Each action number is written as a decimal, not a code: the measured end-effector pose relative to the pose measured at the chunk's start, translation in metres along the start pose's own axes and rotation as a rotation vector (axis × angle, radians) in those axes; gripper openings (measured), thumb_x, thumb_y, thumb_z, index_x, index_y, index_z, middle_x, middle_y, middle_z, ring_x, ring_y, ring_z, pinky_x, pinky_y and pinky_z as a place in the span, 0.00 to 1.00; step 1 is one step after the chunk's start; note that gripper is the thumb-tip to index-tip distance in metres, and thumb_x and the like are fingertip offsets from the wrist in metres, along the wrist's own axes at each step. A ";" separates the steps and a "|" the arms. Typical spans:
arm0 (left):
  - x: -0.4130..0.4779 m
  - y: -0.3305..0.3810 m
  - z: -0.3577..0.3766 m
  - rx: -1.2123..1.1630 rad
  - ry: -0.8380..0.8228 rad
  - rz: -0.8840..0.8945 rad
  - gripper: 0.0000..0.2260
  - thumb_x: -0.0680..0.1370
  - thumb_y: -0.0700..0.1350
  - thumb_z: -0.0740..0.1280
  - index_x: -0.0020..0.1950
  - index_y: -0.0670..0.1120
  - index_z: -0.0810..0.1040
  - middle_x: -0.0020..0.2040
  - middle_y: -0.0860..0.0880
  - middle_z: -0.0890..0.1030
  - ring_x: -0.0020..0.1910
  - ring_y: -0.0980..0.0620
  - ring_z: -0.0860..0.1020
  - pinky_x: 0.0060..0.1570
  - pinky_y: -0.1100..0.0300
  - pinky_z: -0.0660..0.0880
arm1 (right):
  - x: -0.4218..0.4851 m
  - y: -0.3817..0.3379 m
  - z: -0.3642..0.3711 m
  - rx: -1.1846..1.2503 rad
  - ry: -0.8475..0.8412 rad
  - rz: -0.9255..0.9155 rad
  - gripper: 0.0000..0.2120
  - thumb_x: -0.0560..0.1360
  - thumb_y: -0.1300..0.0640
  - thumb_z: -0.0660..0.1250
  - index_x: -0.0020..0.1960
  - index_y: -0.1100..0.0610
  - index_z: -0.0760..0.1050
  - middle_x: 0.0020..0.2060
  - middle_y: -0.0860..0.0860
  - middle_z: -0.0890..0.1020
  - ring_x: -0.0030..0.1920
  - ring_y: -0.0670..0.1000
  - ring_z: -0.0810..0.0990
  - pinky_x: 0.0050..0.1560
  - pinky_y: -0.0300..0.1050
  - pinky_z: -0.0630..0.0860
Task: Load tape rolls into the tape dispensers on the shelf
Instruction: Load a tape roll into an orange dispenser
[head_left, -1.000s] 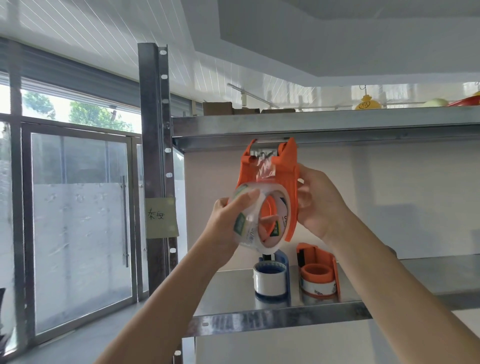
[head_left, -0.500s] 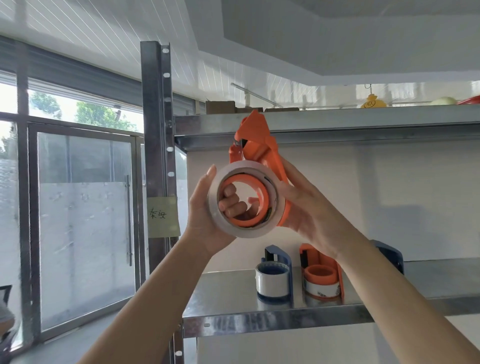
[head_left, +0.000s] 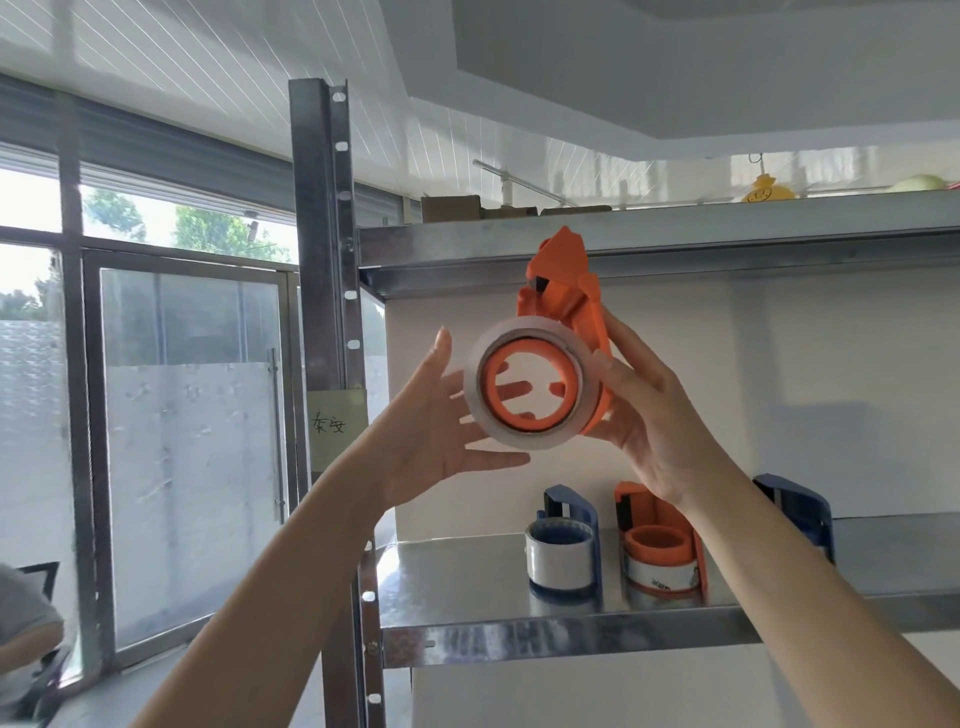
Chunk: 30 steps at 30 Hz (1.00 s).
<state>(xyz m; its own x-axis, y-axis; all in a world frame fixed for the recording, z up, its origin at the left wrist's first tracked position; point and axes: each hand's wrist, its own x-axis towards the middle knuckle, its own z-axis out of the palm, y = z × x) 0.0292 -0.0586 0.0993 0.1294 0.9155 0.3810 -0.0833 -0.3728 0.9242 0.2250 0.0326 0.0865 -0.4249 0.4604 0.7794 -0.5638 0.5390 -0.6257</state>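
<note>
My right hand (head_left: 649, 415) grips an orange tape dispenser (head_left: 566, 296), held up in front of the shelf with its cutter end pointing up. A clear tape roll (head_left: 485, 421) sits around the dispenser's orange hub, facing me. My left hand (head_left: 431, 415) is spread flat behind and to the left of the roll, fingers apart, some fingertips showing through the hub. On the metal shelf (head_left: 467, 587) below stand a blue dispenser (head_left: 566, 545) with a roll in it, an orange dispenser (head_left: 660, 545) with a roll, and a second blue dispenser (head_left: 795, 509) partly hidden by my right arm.
A steel upright (head_left: 319, 312) with a yellow note (head_left: 332, 426) stands left of the shelf. An upper shelf (head_left: 675, 239) carries cardboard boxes and a yellow toy. Glass doors fill the left. Part of a seated person shows at bottom left.
The dispenser turned so that the roll faces me, seated on the hub. My left hand let go of the roll and spread its fingers wide. The camera tilted slightly.
</note>
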 end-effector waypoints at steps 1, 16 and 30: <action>-0.001 -0.001 -0.001 -0.018 -0.007 0.014 0.39 0.64 0.64 0.73 0.67 0.42 0.73 0.64 0.41 0.78 0.61 0.39 0.77 0.52 0.43 0.78 | 0.000 0.000 -0.002 0.011 0.009 0.005 0.29 0.69 0.48 0.68 0.70 0.47 0.70 0.52 0.52 0.83 0.53 0.57 0.82 0.47 0.56 0.80; -0.006 -0.011 -0.013 0.001 0.088 0.184 0.34 0.64 0.46 0.78 0.66 0.35 0.72 0.58 0.38 0.80 0.58 0.36 0.79 0.47 0.43 0.79 | -0.001 0.005 -0.008 0.018 -0.104 0.023 0.36 0.68 0.38 0.69 0.73 0.46 0.64 0.61 0.50 0.79 0.60 0.58 0.79 0.52 0.54 0.79; -0.016 -0.032 -0.035 -0.008 0.341 0.081 0.21 0.69 0.43 0.71 0.60 0.35 0.78 0.56 0.38 0.81 0.57 0.39 0.79 0.42 0.46 0.80 | 0.002 0.050 0.004 0.009 -0.138 0.159 0.21 0.82 0.55 0.55 0.74 0.48 0.62 0.65 0.51 0.77 0.64 0.53 0.77 0.68 0.55 0.70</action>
<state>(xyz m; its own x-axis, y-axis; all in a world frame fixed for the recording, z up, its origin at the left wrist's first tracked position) -0.0045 -0.0561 0.0626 -0.2158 0.8815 0.4200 -0.0880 -0.4460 0.8907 0.1929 0.0581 0.0571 -0.6018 0.4377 0.6680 -0.4878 0.4608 -0.7414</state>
